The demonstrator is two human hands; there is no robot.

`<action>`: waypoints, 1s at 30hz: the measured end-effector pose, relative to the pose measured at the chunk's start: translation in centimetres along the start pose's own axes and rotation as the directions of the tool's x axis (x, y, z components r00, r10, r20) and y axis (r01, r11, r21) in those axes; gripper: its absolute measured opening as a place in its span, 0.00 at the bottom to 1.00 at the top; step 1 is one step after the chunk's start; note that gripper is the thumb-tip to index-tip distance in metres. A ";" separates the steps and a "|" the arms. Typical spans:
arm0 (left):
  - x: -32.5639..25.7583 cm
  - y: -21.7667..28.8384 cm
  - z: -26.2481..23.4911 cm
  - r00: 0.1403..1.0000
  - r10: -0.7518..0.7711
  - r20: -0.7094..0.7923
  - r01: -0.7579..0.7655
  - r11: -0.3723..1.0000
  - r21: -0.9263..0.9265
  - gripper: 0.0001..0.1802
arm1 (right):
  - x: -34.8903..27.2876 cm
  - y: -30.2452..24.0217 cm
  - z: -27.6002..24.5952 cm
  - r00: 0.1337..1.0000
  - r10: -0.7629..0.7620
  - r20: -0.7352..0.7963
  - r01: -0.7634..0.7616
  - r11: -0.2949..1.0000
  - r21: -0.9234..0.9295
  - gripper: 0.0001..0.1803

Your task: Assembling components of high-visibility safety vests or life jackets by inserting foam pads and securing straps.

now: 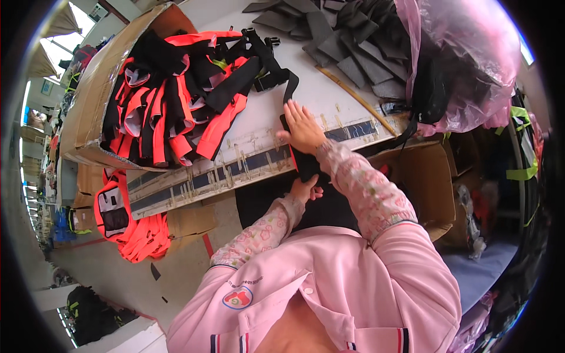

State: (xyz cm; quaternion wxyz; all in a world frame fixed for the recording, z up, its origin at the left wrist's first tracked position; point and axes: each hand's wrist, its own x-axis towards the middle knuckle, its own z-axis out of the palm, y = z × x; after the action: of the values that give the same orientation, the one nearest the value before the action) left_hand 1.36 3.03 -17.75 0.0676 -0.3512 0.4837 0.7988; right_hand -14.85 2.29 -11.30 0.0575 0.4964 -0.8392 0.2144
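Note:
A black padded strap piece [306, 167] with an orange edge lies across the near edge of the white table. My right hand [303, 128] rests flat on its upper part, fingers stretched out. At the near end, below the table edge, my left hand [304, 189] has its fingers closed round the strap piece. From beyond my right hand, black webbing [289, 88] runs away to black plastic buckles [273, 42]. Whether anything sits inside the strap piece is hidden.
At the left, a cardboard box [88, 112] on its side spills orange and black strap pieces [176, 112]. Grey foam pads [353, 44] are heaped at the back right, near a wooden stick [356, 99] and pink plastic bag [471, 65]. Orange bags [126, 217] hang below the table.

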 end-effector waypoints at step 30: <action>-8.7 16.0 5.0 0.745 0.661 0.093 -0.483 0.631 -0.607 0.18 | -14.3 1.2 -13.2 0.839 0.424 0.340 -0.127 -0.454 0.882 0.18</action>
State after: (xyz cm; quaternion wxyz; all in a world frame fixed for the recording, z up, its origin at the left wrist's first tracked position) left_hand -1.81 0.79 0.68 -0.2217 -0.0519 0.3050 0.9247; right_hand -10.24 19.89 -4.23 -0.3527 0.0572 -0.3860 0.8505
